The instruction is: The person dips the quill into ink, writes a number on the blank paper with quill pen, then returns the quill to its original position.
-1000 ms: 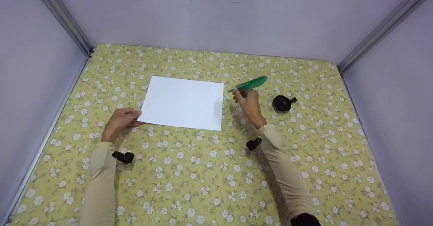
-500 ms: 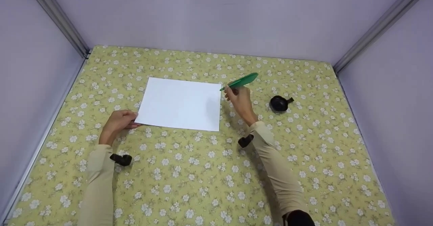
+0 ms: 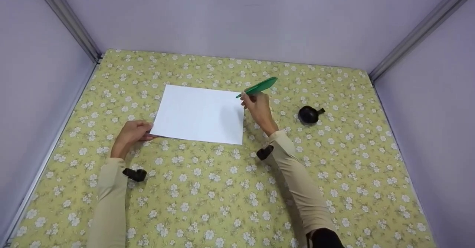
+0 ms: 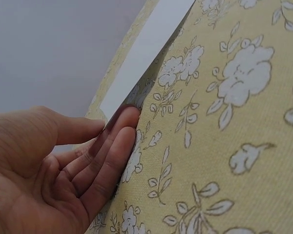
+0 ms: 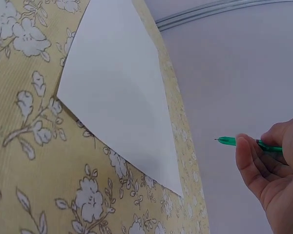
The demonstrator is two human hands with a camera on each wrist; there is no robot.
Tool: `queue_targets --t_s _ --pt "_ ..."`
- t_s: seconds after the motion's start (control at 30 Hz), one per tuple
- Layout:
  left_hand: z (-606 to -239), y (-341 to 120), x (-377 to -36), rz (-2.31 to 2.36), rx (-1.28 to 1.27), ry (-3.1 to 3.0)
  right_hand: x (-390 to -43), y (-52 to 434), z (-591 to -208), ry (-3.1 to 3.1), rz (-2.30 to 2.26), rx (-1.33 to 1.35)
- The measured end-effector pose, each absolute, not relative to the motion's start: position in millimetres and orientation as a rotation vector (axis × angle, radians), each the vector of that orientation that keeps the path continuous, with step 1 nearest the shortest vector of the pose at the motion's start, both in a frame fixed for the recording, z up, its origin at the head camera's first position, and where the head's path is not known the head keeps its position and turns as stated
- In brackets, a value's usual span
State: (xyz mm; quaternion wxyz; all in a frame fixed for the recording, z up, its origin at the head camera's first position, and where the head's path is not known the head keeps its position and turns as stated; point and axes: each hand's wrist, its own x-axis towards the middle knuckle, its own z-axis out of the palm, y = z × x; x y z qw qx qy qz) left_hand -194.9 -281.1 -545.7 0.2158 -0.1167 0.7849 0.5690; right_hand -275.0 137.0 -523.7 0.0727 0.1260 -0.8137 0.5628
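A white sheet of paper (image 3: 196,114) lies on the flowered tablecloth. At its near left corner, my left hand (image 3: 133,132) pinches the paper, thumb on top and fingers beneath. The left wrist view shows that edge of the paper (image 4: 141,58) lifted slightly off the cloth. My right hand (image 3: 256,107) holds a green feather pen (image 3: 262,86) over the far right part of the sheet. In the right wrist view the pen's bare tip (image 5: 226,141) sticks out past the fingers, apart from the paper.
A small round black holder (image 3: 308,114) with a short stub stands right of the right hand. Pale panels (image 3: 237,21) enclose the table at the back and both sides. The flowered tablecloth (image 3: 207,203) covers the tabletop.
My right hand has carried the feather pen leftward, from beside the paper to above its right edge. The left hand keeps its pinch on the corner.
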Motion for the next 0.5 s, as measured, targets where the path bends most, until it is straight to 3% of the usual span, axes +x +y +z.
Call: queue_targets --t_s 0.5 --pt "-547.1 -281.3 -195.4 1.592 -0.321 2.17 -279.0 118.1 -522.8 -2.427 1.698 0.397"
